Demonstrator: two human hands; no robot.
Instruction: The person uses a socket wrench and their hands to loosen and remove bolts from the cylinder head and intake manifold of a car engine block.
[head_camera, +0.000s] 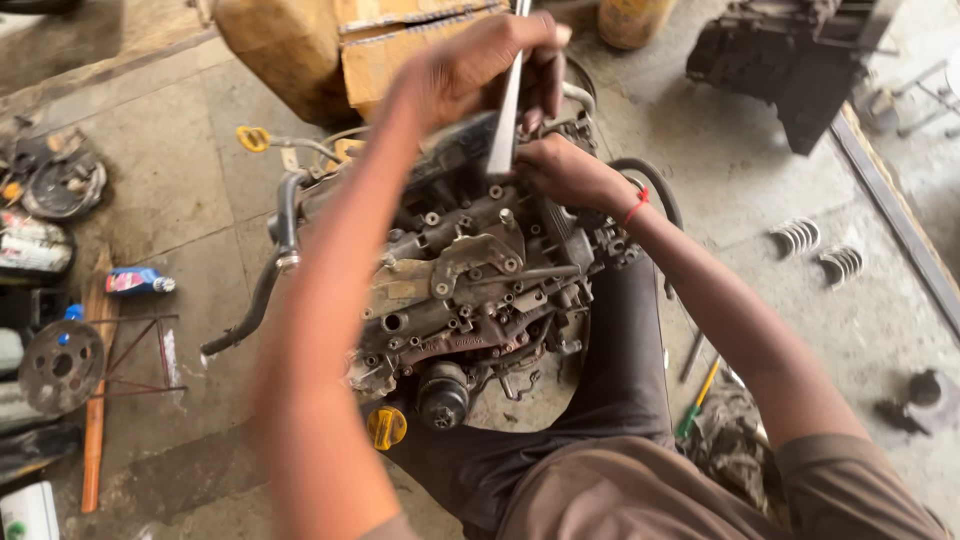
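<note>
Concrete workshop floor (180, 160) carries a grimy car engine (460, 290) near its middle, braced against the person's leg. The left hand (480, 65) has its grip closed around a long flat metal bar (507, 110), which stands upright on the engine's top; the right hand (565, 170) grips the bar's lower end. The engine looks partly stripped, many bolts still in. Bearing shells (797, 236) lie toward the right edge, a blue bottle (138, 282) and a metal disc (60, 367) toward the left.

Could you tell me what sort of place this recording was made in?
Probably a vehicle repair workshop: a stripped engine sits on a stained concrete floor, with bearing shells and a metal disc lying around.
</note>
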